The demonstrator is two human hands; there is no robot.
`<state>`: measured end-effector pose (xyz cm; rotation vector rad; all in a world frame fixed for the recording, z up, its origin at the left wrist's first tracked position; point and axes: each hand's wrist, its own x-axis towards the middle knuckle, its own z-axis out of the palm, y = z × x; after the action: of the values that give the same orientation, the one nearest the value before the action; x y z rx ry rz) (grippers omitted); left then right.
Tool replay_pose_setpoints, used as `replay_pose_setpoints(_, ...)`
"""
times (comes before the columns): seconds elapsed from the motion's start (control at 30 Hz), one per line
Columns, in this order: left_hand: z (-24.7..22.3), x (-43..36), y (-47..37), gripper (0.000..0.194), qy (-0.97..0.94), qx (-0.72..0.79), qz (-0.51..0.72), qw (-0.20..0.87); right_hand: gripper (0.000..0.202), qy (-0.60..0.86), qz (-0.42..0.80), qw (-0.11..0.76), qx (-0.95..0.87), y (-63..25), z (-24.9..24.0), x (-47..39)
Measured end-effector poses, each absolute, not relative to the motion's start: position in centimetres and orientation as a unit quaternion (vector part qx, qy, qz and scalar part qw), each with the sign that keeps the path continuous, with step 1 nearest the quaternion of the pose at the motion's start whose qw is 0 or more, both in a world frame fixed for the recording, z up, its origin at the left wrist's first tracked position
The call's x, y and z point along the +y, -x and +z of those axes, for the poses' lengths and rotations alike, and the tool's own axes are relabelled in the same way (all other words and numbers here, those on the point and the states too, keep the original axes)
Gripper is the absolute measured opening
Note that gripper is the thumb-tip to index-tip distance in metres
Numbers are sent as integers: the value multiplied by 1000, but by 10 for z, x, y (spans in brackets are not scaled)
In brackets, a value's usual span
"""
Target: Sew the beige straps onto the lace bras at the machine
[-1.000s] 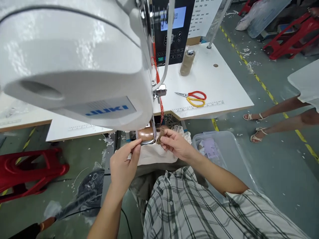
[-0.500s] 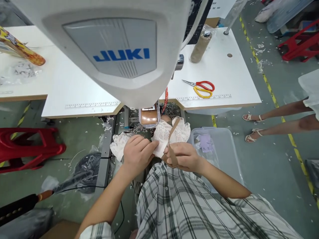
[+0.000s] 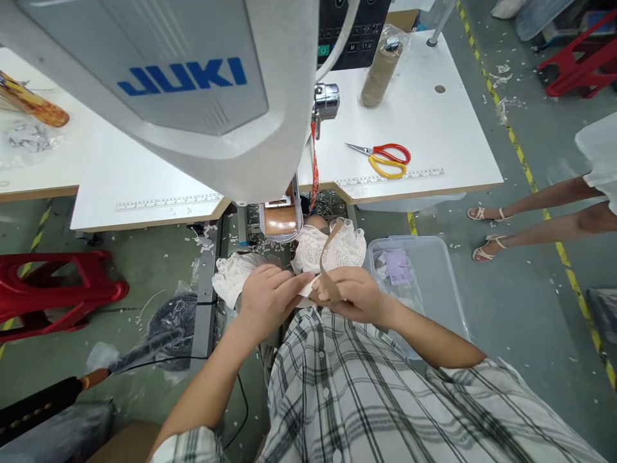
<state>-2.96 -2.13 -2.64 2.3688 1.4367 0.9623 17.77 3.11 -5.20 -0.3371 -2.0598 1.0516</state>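
A white lace bra [image 3: 349, 247] lies across my lap, below the sewing machine's arm, with another lace part of it showing left of my left hand. My left hand [image 3: 270, 297] is closed, thumb and fingers pinching the bra's white edge. Close beside it, my right hand [image 3: 355, 294] is also closed on the bra's band, its fingertips partly hidden. A tan strap [image 3: 326, 273] loops up in front of the right fingers, over the lace. The machine's tan-covered sewing bed [image 3: 280, 220] is just beyond my hands.
A JUKI sewing machine [image 3: 193, 83] fills the upper left. Red-and-yellow scissors [image 3: 385, 159] and a thread cone [image 3: 380, 74] stand or lie on the white table [image 3: 448, 128]. A plastic bin [image 3: 441, 283] is at my right; a red stool [image 3: 53, 283] is left. A person's legs [image 3: 544, 238] show at right.
My view has shifted, so the machine appears further left and higher. My hands have drawn slightly closer together, and the tan strap now curls over more near my right fingers.
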Motion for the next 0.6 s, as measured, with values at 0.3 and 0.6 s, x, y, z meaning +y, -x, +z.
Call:
replay_pose_setpoints(0.3, -39, -43, 14, 49, -225, 597, 396, 660, 49, 462, 310, 66, -828, -236, -136, 114)
replay_pose_setpoints(0.6, -39, -43, 15, 47, -180, 581, 428, 668, 57, 416, 309, -80, -852, -257, -190, 135)
